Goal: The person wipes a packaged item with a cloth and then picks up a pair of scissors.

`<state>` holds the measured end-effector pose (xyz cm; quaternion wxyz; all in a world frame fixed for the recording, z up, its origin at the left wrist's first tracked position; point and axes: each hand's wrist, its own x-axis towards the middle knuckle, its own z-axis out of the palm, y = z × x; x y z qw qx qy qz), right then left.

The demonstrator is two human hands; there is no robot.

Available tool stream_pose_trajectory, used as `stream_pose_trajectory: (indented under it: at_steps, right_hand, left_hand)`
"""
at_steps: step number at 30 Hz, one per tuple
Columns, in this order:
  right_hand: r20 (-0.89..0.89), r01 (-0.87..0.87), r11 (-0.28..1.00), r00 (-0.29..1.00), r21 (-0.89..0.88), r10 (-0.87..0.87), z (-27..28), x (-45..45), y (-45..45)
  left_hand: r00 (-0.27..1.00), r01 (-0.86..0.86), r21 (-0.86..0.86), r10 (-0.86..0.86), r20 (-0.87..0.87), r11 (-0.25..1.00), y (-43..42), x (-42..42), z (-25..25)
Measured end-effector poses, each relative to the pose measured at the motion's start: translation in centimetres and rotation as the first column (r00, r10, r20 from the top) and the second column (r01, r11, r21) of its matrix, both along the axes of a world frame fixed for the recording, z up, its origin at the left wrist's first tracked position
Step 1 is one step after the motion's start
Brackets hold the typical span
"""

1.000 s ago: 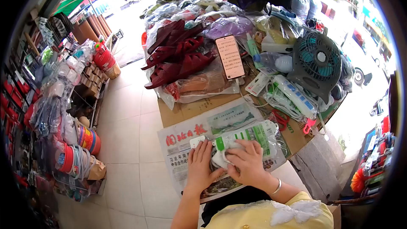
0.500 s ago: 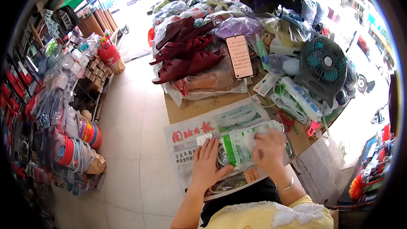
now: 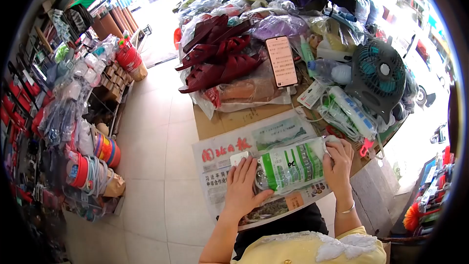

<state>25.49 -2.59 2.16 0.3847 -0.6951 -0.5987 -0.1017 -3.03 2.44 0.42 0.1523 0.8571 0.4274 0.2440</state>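
Note:
A clear plastic package with a green-and-white label (image 3: 291, 165) lies on a newspaper (image 3: 210, 166). Dark handwriting marks its label, and its contents are hard to make out. My left hand (image 3: 242, 186) rests flat over the package's left end, thumb spread along the lower edge. Just past those fingertips sits a small white block (image 3: 239, 158). At the opposite end, my right hand (image 3: 339, 164) has its fingers closed on a crumpled white tissue or cloth (image 3: 320, 145), pressed against the package.
Beyond the newspaper are dark red slippers (image 3: 215, 58), a lit phone (image 3: 281, 62), a plastic bottle (image 3: 332, 71), more green-and-white packages (image 3: 352, 112) and a fan (image 3: 376, 76). Shelved goods (image 3: 73, 117) line the left side. Cardboard (image 3: 220, 122) lies under the newspaper.
My right hand, blurred over the middle of the package before, is now at its right end, showing the label. My left hand stays in place. The view has shifted slightly.

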Motion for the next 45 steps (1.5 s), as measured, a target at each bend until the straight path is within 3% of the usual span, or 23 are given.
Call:
stream_pose_trajectory:
  at_steps: [4, 6, 9, 11, 18, 21, 24, 27, 29, 34, 36, 37, 39, 40, 45]
  right_hand:
    - [0.128, -0.123, 0.992, 0.984, -0.022, 0.125, 0.4, -4.1, 0.4]
    - [0.061, -0.363, 0.931, 0.929, -0.024, 0.364, 0.8, -7.4, 0.4]
    - [0.064, -0.445, 0.895, 0.893, -0.025, 0.445, 1.9, -9.4, 0.3]
    - [0.017, -0.454, 0.891, 0.891, -0.022, 0.454, 1.5, -7.5, 0.4]
    - [0.003, -0.017, 0.999, 1.000, 0.029, 0.017, -0.2, 0.5, 0.2]
    - [0.101, -0.016, 1.000, 0.995, 0.018, 0.015, 0.2, -1.7, 0.4]
    - [0.105, -0.311, 0.950, 0.944, -0.035, 0.313, 0.7, -5.6, 0.6]
    - [0.044, -0.431, 0.902, 0.902, 0.000, 0.430, 2.2, -9.0, 0.3]
    - [0.006, -0.440, 0.898, 0.898, -0.012, 0.440, 1.7, -7.5, 0.2]
    - [0.025, -0.209, 0.977, 0.977, -0.028, 0.210, 0.3, -0.3, -0.3]
    - [-0.028, -0.027, 1.000, 0.999, 0.012, 0.027, -0.1, 1.3, -0.4]
    - [-0.025, -0.033, 0.999, 0.999, 0.007, 0.033, -0.2, 1.0, -0.4]
    - [0.085, -0.024, 1.000, 0.996, 0.009, 0.024, -0.2, -0.7, -0.2]
    - [0.169, -0.066, 0.998, 0.983, -0.006, 0.066, 0.6, -2.1, -0.2]
    - [0.066, -0.440, 0.898, 0.896, 0.000, 0.439, 1.9, -8.8, 0.2]
  left_hand:
    - [1.000, 0.002, -0.014, -0.002, -0.002, 1.000, 0.0, 0.1, 0.0]
    - [1.000, -0.003, -0.004, 0.003, -0.020, 1.000, 0.0, 0.1, 0.0]
    - [0.999, 0.005, -0.017, -0.006, -0.037, 1.000, 0.1, -0.1, -0.1]
    - [1.000, 0.004, -0.019, -0.005, -0.028, 1.000, 0.0, 0.0, 0.1]
    - [1.000, 0.002, -0.043, -0.002, -0.001, 0.999, 0.1, 0.1, -0.1]
    - [1.000, 0.003, -0.026, -0.003, -0.001, 1.000, 0.1, 0.1, -0.2]
    - [1.000, 0.003, -0.027, -0.003, 0.001, 1.000, 0.1, 0.1, 0.0]
    - [0.999, 0.003, -0.002, -0.003, -0.044, 1.000, 0.0, -0.1, -0.1]
    - [0.999, 0.004, -0.008, -0.004, -0.051, 1.000, 0.0, 0.0, 0.1]
    - [1.000, 0.008, -0.018, -0.008, 0.004, 1.000, 0.2, 0.0, -0.3]
    - [1.000, 0.011, -0.004, -0.011, -0.012, 1.000, 0.2, 0.0, -0.3]
    - [1.000, 0.005, -0.008, -0.005, -0.009, 1.000, 0.1, 0.1, -0.3]
    - [1.000, 0.009, -0.005, -0.009, -0.010, 1.000, 0.1, 0.1, -0.1]
    - [1.000, 0.005, -0.005, -0.005, -0.014, 1.000, 0.1, 0.1, -0.1]
    - [1.000, 0.015, -0.016, -0.015, -0.019, 1.000, 0.2, -0.1, -0.1]
